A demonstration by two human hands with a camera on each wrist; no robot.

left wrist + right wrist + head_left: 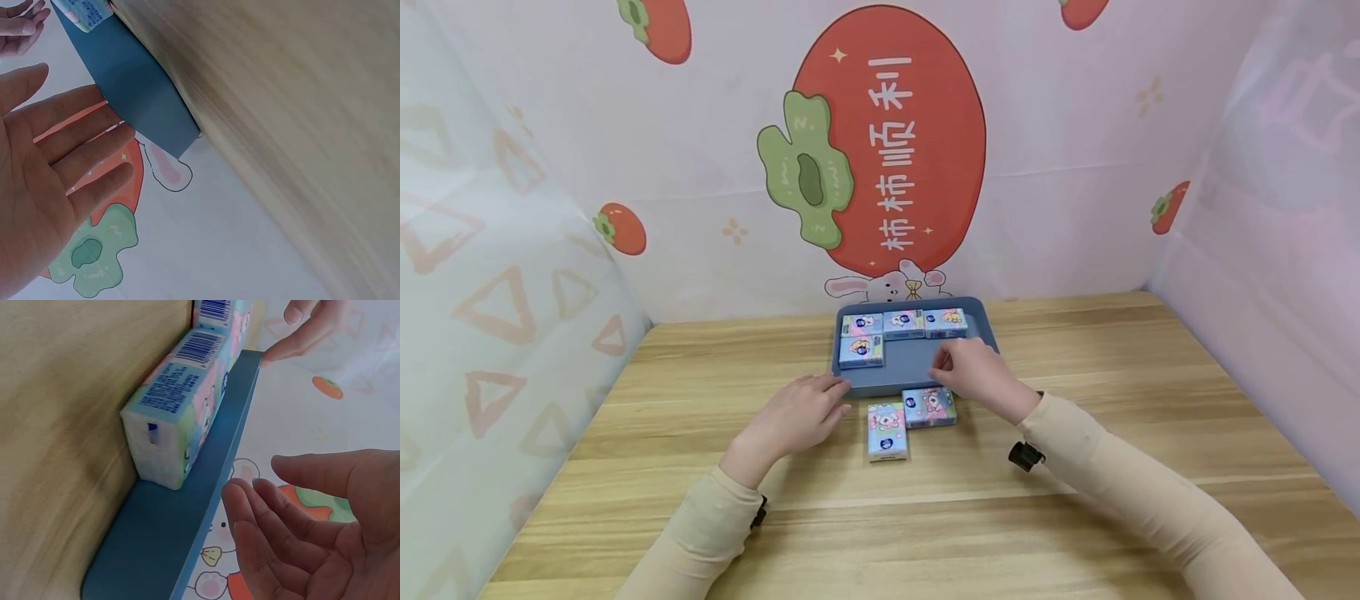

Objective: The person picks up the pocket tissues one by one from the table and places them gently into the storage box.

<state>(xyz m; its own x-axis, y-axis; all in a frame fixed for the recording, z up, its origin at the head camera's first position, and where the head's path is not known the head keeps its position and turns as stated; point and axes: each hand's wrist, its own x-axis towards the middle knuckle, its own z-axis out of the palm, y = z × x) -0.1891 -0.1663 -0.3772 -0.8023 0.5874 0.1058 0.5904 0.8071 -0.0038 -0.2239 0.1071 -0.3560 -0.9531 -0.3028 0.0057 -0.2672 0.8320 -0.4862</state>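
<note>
A blue-grey tray (917, 360) stands by the back wall with small tissue packs in it. Three lie along its back edge, the rightmost pack (946, 322) among them, and another pack (861, 351) lies in front of the left one. My left hand (793, 417) has its fingertips at the tray's front left corner, fingers extended in the left wrist view, holding nothing. Over the tray's right part hovers my right hand (977, 371), fingers loosely bent and nothing between them. Just outside the front rim, a sideways tissue pack (929, 407) lies beside a lengthwise tissue pack (887, 432).
The wooden table (700, 400) reaches back to a printed cloth wall (715, 108) with persimmons and a rabbit. Similar cloth walls flank both sides. Each sleeve carries a dark wrist camera (1026, 456).
</note>
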